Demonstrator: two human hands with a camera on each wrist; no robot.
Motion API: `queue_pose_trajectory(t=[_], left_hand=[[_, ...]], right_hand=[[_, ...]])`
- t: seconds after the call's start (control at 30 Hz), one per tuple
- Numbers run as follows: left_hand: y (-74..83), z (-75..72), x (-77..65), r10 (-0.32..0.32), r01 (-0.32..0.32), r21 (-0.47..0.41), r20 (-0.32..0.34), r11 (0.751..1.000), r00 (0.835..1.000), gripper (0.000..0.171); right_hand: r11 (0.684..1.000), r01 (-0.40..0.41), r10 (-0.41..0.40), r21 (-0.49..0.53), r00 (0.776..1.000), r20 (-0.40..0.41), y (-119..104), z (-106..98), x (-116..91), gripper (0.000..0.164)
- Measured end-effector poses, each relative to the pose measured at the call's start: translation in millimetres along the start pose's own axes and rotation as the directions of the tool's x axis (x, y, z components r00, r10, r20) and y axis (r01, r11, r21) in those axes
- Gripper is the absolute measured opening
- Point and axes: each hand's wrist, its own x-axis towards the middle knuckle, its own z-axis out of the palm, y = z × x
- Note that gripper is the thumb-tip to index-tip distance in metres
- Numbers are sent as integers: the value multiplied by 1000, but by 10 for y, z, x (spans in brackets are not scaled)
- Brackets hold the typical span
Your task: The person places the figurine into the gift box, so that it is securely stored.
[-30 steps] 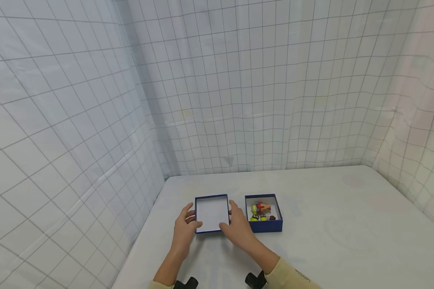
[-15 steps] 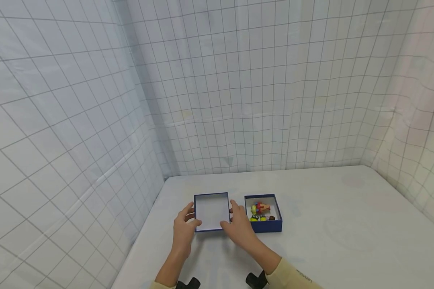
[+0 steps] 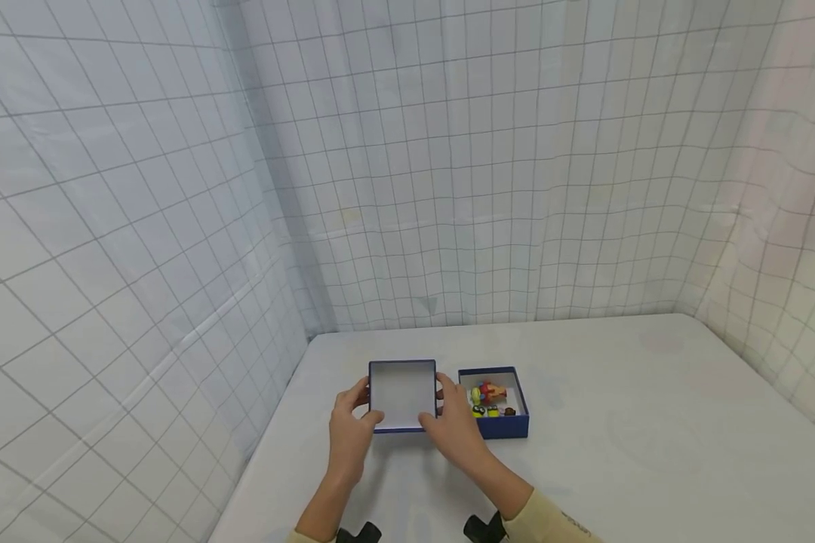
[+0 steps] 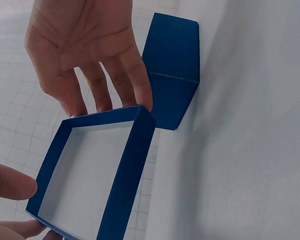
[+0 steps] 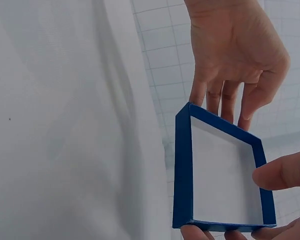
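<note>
Both hands hold a shallow blue box lid with a white inside, its hollow side turned toward me and tilted up above the table. My left hand grips its left wall, thumb at the lower left corner and fingers behind. On the opposite wall my right hand grips in the same way; its thumb presses over the rim in the right wrist view. Just right of that hand stands an open blue box. Inside lie a red and yellow figurine and several small toys.
A white-covered table extends right of the box. Gridded white sheets hang behind it and along both sides. Two black wrist-worn devices show at the bottom edge, near the pale yellow sleeves.
The lid has shifted slightly right and up in both hands, and its far edge has tipped up so its inside looks darker. The blue box and its toys stay put.
</note>
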Motion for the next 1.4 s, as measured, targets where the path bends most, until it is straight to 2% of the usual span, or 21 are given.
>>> queue_pose_trajectory(t=[0.2,0.4,0.73,0.97,1.27,1.4], left_hand=[[30,39,-13,21,-21,3,2,1000,1000,60],[97,82,-2,34,-34,-14,36,999,999,62],[225,165,12,52,-53,7,87,999,995,62],[307,234,12,38,-37,-9,128,999,991,62],[412,279,39,99,-94,-42,137,995,986,60],[468,318,46,102,-95,-56,148,994,984,61]], right_hand=[[999,-15,16,29,999,-31,-17,-53,2,68],[1000,6,-5,17,998,-61,-13,-167,21,67],[999,47,-47,-8,990,-132,13,-380,52,64],[999,33,-30,21,990,-139,71,-519,52,60],[998,48,-42,35,989,-142,53,-653,50,56],[999,46,-41,27,986,-164,29,-703,64,57]])
